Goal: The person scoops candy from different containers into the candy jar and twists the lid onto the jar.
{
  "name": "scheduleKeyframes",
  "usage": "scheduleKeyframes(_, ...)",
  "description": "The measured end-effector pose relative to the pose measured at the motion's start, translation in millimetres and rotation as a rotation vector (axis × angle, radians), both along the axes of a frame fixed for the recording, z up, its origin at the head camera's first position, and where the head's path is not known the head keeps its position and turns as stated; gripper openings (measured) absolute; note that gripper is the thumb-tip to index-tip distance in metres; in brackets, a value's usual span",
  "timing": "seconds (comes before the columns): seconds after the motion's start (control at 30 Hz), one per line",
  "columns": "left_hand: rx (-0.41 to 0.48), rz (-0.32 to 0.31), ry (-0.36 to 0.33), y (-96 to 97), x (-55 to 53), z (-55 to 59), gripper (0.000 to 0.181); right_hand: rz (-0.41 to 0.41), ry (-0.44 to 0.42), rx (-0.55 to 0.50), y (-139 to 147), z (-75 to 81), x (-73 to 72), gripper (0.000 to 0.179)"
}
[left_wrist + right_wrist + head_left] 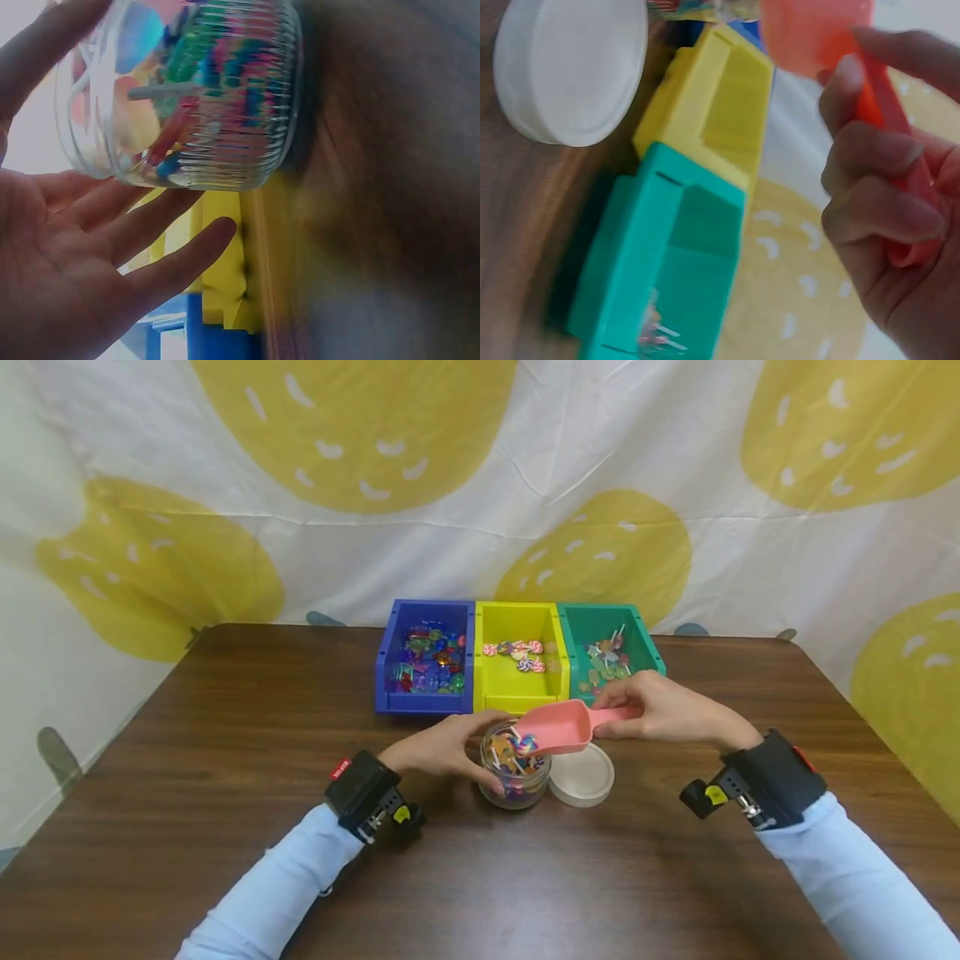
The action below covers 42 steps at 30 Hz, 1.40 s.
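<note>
My right hand (663,710) grips the handle of a pink scoop (557,727), whose lip tilts down over the mouth of a glass jar (517,789). A swirled lollipop charm (525,744) lies at the scoop's lip, above the jar's opening. Colourful small charms fill the jar, some on white sticks. Around its left side my left hand (442,747) holds the jar, thumb at the front and fingers behind. In the left wrist view the ribbed jar (232,112) stands against the palm side of the hand. A white lid (582,775) lies flat just right of the jar.
Behind the jar three joined bins stand in a row: blue (383,677) with glassy beads, yellow (495,703) with several swirled candy charms, green (651,647) with small charms and sticks. A lemon-print cloth (420,560) hangs behind the brown table (225,760).
</note>
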State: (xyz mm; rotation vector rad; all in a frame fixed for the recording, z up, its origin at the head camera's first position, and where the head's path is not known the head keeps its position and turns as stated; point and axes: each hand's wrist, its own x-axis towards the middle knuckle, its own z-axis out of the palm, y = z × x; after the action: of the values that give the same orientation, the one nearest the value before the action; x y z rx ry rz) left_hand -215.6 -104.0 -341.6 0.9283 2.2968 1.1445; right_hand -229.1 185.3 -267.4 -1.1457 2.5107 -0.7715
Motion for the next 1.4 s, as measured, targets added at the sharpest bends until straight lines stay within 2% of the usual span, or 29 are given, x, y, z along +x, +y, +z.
scheduleKeyframes(0.13,-0.013,0.010,0.015,1.4,1.1,-0.4,0.082,-0.001,0.126,0.079,-5,11.2,6.5,0.022)
scheduleKeyframes(0.37,-0.003,0.009,0.016,1.4,0.3,0.3,0.081,0.036,0.378,0.130,-21,30.2,22.5,0.010)
scheduleKeyframes(0.53,-0.011,0.017,0.012,1.4,0.7,1.7,0.080,0.016,0.539,0.212,-27,41.3,35.4,0.009)
scheduleKeyframes(0.63,-0.018,0.021,0.009,0.9,0.7,2.1,0.081,-0.012,0.598,0.248,-28,45.2,40.3,0.012)
scheduleKeyframes(0.73,-0.025,0.025,0.011,0.4,0.4,2.4,0.080,-0.035,0.607,0.244,-28,46.3,40.9,0.015)
scheduleKeyframes(1.07,-0.049,0.031,0.029,0.7,0.1,2.8,0.081,-0.052,0.501,0.135,-23,36.8,26.8,0.015)
scheduleKeyframes(1.27,-0.046,0.024,0.039,1.3,-0.4,0.4,0.081,-0.078,0.435,0.105,-22,32.3,19.9,0.019)
scheduleKeyframes(1.4,-0.044,0.021,0.056,1.6,-0.7,-0.4,0.082,-0.098,0.417,0.076,-22,28.4,13.5,0.013)
